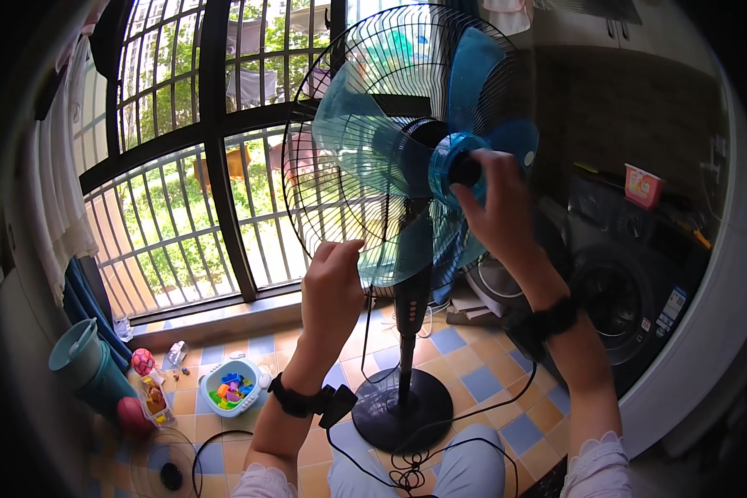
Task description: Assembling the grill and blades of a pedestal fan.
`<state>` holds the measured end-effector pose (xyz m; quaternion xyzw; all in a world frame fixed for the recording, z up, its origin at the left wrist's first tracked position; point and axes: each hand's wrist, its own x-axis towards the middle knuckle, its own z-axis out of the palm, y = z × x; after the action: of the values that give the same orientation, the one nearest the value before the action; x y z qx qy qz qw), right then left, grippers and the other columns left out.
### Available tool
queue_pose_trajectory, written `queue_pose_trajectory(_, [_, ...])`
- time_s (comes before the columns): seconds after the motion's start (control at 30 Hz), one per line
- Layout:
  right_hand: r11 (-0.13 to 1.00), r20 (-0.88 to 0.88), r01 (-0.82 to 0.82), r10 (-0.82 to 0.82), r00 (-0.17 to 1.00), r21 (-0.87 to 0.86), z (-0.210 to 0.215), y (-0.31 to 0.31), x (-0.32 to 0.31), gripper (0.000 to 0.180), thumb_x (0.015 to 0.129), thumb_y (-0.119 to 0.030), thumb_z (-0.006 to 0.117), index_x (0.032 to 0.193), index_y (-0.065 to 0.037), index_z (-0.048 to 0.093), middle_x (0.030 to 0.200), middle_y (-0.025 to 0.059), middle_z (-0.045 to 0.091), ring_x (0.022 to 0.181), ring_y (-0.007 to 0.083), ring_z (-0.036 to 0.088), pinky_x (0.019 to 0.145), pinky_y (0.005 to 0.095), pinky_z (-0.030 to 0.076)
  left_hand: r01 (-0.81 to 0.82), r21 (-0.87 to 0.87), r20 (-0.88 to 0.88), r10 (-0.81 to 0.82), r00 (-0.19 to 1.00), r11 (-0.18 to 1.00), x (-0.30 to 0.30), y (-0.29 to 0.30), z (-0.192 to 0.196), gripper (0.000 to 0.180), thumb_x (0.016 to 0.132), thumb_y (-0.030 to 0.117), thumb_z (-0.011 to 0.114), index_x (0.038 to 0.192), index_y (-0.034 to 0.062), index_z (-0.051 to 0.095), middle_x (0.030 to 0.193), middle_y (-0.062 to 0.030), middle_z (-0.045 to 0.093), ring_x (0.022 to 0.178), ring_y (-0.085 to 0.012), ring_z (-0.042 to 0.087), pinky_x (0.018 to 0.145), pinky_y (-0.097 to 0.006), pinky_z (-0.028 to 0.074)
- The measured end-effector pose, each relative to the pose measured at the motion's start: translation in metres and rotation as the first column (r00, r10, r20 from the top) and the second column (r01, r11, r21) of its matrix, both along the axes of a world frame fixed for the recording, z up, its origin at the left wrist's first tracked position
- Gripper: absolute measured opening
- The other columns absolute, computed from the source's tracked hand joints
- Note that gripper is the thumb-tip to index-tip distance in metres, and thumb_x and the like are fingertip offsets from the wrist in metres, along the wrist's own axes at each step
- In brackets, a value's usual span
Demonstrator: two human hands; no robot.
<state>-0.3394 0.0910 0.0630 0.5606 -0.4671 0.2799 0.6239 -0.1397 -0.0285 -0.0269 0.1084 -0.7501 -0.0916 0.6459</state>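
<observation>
A pedestal fan (pixel 406 349) stands upright before me with its blades bare at the front. Behind the see-through teal blades (pixel 353 124) is a black wire rear grille (pixel 295 178). My right hand (pixel 506 212) has thumb and fingers around the dark round knob (pixel 466 171) in the middle of the blue hub (pixel 441 166). At the lower left of the fan head, my left hand (pixel 334 286) is closed, fingertips at the edge of the lowest blade (pixel 382 267); its grip is partly hidden. Both wrists wear black bands.
The fan's round black base (pixel 402 409) rests on tiles, with a cable (pixel 473 412) looping around it. A loose wire grille (pixel 170 476) lies lower left, near a toy-filled basin (pixel 231 388) and teal buckets (pixel 91 365). A dark washing machine (pixel 614 286) stands right; barred windows (pixel 216 149) are behind.
</observation>
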Motion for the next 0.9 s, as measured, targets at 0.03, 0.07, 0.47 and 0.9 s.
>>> queue_pose_trajectory(0.03, [0.999, 0.144, -0.042, 0.045, 0.989, -0.021, 0.000, 0.002, 0.000, 0.044, 0.075, -0.021, 0.070, 0.109, -0.007, 0.046, 0.087, 0.0138, 0.057, 0.070, 0.0304, 0.061, 0.058, 0.0372, 0.049, 0.011, 0.010, 0.016, -0.011, 1.000, 1.000, 0.000, 0.000, 0.001, 0.015, 0.081, -0.003, 0.057, 0.094, 0.0014, 0.063, 0.080, -0.0142, 0.059, 0.063, -0.0246, 0.059, 0.055, -0.031, 0.046])
queue_pose_trajectory(0.07, [0.996, 0.285, -0.080, 0.091, 0.954, -0.048, 0.000, 0.003, -0.001, 0.044, 0.075, -0.022, 0.070, 0.108, -0.006, 0.047, 0.086, 0.0134, 0.057, 0.068, 0.0292, 0.061, 0.058, 0.0366, 0.049, 0.021, 0.020, 0.031, -0.022, 0.999, 1.000, 0.001, 0.000, 0.001, 0.014, 0.082, -0.002, 0.057, 0.094, 0.0015, 0.063, 0.081, -0.0142, 0.059, 0.064, -0.0247, 0.060, 0.055, -0.031, 0.046])
queue_pose_trajectory(0.47, [0.985, 0.267, -0.079, 0.035, 0.963, 0.156, 0.004, -0.003, -0.004, 0.040, 0.075, -0.015, 0.068, 0.109, -0.004, 0.048, 0.094, 0.0146, 0.053, 0.077, 0.0321, 0.059, 0.065, 0.0386, 0.049, -0.165, 0.108, 0.330, 0.121, 0.936, 0.980, -0.002, 0.004, 0.002, 0.007, 0.082, 0.009, 0.058, 0.085, 0.0034, 0.056, 0.076, -0.0156, 0.062, 0.073, -0.0333, 0.061, 0.063, -0.039, 0.049])
queue_pose_trajectory(0.9, [0.992, 0.281, -0.112, 0.089, 0.955, 0.065, 0.002, -0.001, -0.004, 0.034, 0.080, -0.020, 0.065, 0.102, -0.004, 0.044, 0.087, 0.0150, 0.054, 0.074, 0.0315, 0.061, 0.059, 0.0377, 0.051, -0.090, 0.080, 0.217, 0.071, 0.974, 0.993, -0.004, 0.002, -0.002, 0.007, 0.081, 0.004, 0.059, 0.085, 0.0002, 0.055, 0.079, -0.0167, 0.061, 0.074, -0.0337, 0.061, 0.063, -0.037, 0.048])
